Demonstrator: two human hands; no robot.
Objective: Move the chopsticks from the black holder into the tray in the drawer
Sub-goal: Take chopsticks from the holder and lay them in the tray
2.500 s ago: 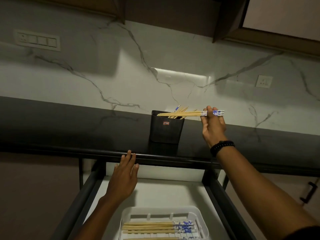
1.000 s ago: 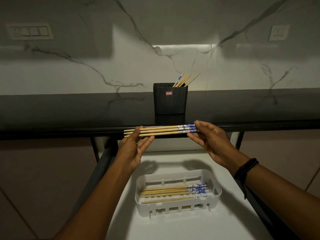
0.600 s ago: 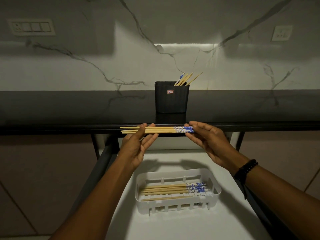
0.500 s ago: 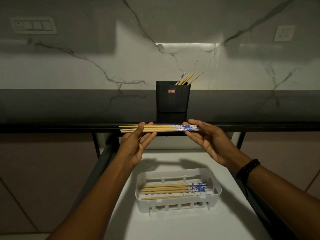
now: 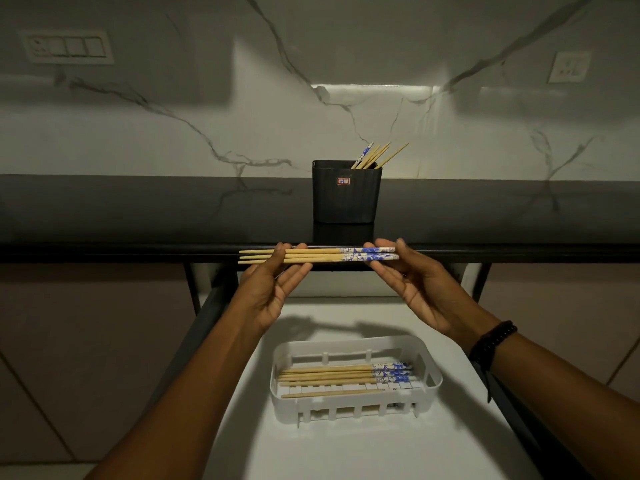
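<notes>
A small bundle of wooden chopsticks (image 5: 322, 255) with blue-and-white ends lies level in front of the counter edge, above the open drawer. My left hand (image 5: 273, 285) pinches its plain end between thumb and fingers. My right hand (image 5: 412, 278) pinches the patterned end. The black holder (image 5: 346, 195) stands on the dark counter behind, with several chopsticks (image 5: 377, 155) leaning out at its right corner. The white slotted tray (image 5: 429, 382) sits in the drawer below my hands and holds several chopsticks (image 5: 332, 375) lying lengthwise.
The drawer (image 5: 346, 445) has a white floor and dark metal side rails. The dark counter (image 5: 138, 209) runs the full width, with a marble wall behind it. A switch panel (image 5: 69, 46) and a socket (image 5: 568, 67) are on that wall.
The right hand carried the bundle from the holder down to the counter edge, and the left hand left the drawer front to take the other end. The bundle's ends are now more even.
</notes>
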